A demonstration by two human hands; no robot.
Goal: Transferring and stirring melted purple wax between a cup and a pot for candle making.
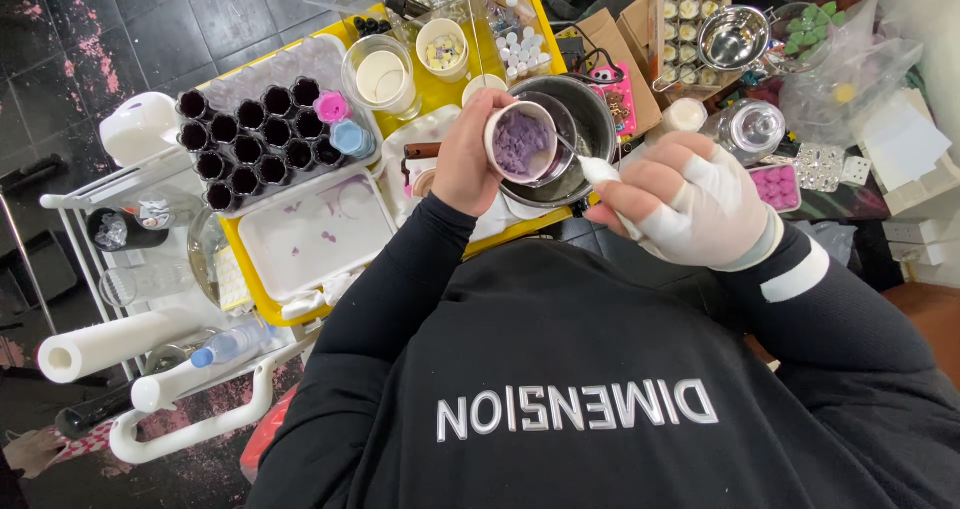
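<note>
The left hand (462, 154) is clamped around a small cup (522, 144) of purple paste, tipped so its mouth faces the camera, right over the steel pot (590, 119). The right hand (695, 209), wrapped in white, pinches a white-handled spoon (598, 169); its long axis runs from that hand up-left into the cup. Left of the hands sit a rack of dark tube moulds (255, 139) and a white tray (315, 231) on the yellow table (455, 91). Jars and boxes crowd the right; open floor lies only far left.
</note>
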